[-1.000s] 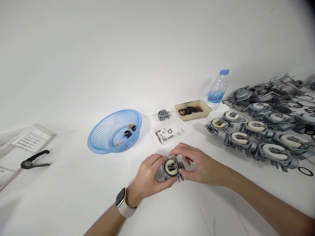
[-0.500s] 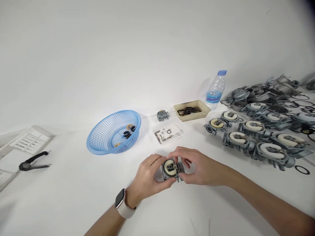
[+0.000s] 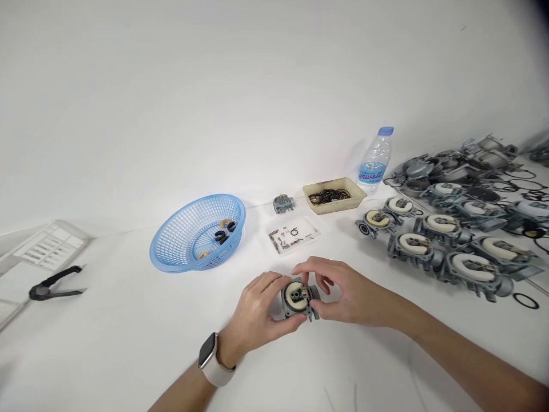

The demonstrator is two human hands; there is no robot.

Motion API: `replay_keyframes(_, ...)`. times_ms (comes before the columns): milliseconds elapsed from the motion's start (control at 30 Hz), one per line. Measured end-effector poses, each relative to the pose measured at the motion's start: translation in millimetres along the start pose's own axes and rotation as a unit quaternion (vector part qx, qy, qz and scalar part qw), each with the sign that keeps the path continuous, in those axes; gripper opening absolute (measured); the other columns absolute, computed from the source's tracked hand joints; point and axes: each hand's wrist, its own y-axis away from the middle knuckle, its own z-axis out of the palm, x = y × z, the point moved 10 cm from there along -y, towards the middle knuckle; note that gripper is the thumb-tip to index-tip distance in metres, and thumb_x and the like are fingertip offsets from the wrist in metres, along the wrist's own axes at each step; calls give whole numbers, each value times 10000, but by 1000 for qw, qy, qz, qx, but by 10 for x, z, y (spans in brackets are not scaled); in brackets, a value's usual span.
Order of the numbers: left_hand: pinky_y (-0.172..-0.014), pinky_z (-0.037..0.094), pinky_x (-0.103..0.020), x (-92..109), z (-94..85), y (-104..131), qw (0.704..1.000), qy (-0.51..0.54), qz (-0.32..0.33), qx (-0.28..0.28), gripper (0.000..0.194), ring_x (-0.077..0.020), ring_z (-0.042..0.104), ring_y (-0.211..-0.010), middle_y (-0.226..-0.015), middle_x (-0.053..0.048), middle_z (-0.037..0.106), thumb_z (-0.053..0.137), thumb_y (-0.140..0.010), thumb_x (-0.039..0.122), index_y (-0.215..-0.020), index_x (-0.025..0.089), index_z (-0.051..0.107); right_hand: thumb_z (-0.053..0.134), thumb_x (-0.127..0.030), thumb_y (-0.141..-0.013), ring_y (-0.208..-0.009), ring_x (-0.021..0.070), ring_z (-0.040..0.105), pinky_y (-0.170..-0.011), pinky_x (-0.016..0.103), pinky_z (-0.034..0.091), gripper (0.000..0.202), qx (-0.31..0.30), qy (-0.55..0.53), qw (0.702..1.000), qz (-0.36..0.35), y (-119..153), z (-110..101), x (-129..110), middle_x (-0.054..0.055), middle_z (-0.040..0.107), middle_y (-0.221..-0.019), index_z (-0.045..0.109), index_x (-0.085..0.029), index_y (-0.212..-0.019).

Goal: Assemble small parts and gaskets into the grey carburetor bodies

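A grey metal carburetor body [image 3: 288,309] with a cream float inside its open bowl side faces up at the front of the table. My left hand [image 3: 261,309] grips it from the left, fingers along the far edge and thumb along the near edge. My right hand [image 3: 337,292] is at its right side, thumb and index finger touching the rim by the float hinge. Whether a small part sits between those fingertips is hidden. Just beyond lies a clear tray [image 3: 295,234] with small metal parts and a black ring.
At left are a blue basket [image 3: 156,252] with black and yellowish floats, and black-handled pliers [image 3: 55,284]. Behind stand a carburetor [image 3: 283,203], a cream tub [image 3: 338,206] of black rings and a water bottle [image 3: 373,163]. Several carburetors [image 3: 476,269] crowd the right.
The view has shifted very slightly. My right thumb has moved a little up and inward along the carburetor's rim; my left hand keeps its hold.
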Motion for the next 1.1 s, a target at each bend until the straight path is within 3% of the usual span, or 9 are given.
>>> replay_keyframes(133, -833, 592, -405, 22, -15, -3, 1000, 1, 4, 6, 486, -258, 679, -949, -1101, -88, 704, 780, -823, 408, -1244, 227, 616, 620, -124, -795, -719, 129, 531, -715, 291, 499, 485, 32, 42, 999, -6, 9, -52, -38, 19, 612, -1123, 603, -294, -1249)
replay_keyframes(300, -823, 594, -402, 48, -30, -10, 1000, 6, 10, 11, 514, -258, 681, -945, -1095, -86, 703, 781, -824, 386, -1282, 233, 605, 649, -124, -773, -720, 132, 515, -685, 267, 499, 527, -9, 11, 1000, -10, 9, 23, -39, 4, 627, -1044, 596, -299, -1267)
replay_keyframes(433, -831, 593, -411, 38, -26, -25, 1000, 7, 3, 7, 476, -267, 681, -952, -1099, -88, 703, 797, -810, 374, -1226, 223, 622, 616, -126, -801, -721, 126, 515, -739, 296, 504, 482, 32, 26, 999, 2, 7, -52, -4, 27, 602, -1140, 599, -284, -1256)
replay_keyframes(633, -831, 588, -415, 36, -7, 3, 1000, 12, 9, 5, 553, -267, 671, -964, -1111, -87, 693, 798, -811, 337, -1312, 246, 581, 638, -105, -750, -746, 133, 493, -713, 269, 482, 566, -30, -16, 999, 16, 14, 34, -15, -6, 601, -1034, 593, -311, -1275)
replay_keyframes(867, -792, 591, -405, 33, 5, 10, 1000, 10, 12, 5, 549, -257, 662, -926, -1086, -83, 679, 793, -812, 321, -1310, 241, 575, 647, -105, -738, -752, 137, 488, -712, 272, 473, 555, -30, -18, 999, 15, 16, 35, -21, -5, 604, -1024, 610, -304, -1255)
replay_keyframes(1100, -810, 590, -406, 54, -8, -19, 1000, 12, 4, 0, 513, -257, 664, -936, -1095, -81, 676, 793, -797, 296, -1265, 222, 596, 621, -105, -788, -785, 137, 500, -781, 294, 481, 544, 12, 18, 999, 24, 19, -19, 8, -1, 575, -1145, 589, -330, -1282)
